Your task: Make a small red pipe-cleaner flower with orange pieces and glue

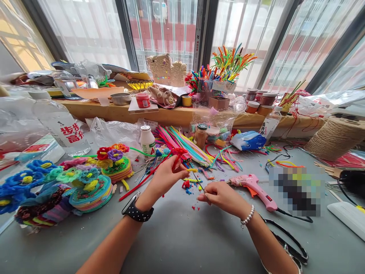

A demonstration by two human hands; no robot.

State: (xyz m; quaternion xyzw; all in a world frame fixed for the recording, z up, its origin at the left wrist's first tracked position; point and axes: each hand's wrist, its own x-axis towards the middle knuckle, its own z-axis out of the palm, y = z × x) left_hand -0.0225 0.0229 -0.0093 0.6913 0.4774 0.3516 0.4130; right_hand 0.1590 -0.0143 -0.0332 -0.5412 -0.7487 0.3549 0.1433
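My left hand (165, 173), with a dark watch on its wrist, pinches a red pipe cleaner piece (179, 151) bent into a small shape. My right hand (221, 196) is closed with its fingertips on a thin dark wire-like strip (199, 181), which slants up toward the left hand. Whether the strip joins the red piece, I cannot tell. A long red pipe cleaner (134, 188) runs down to the left, beside the left wrist. Small colourful scraps (187, 185) lie on the table between the hands.
A pink glue gun (258, 188) lies to the right, its cord trailing. Pipe cleaner flowers (91, 179) stand at the left. Behind the hands are loose pipe cleaners (182, 142), a white bottle (147, 141) and a brown jar (201, 136). A twine spool (335, 137) stands far right.
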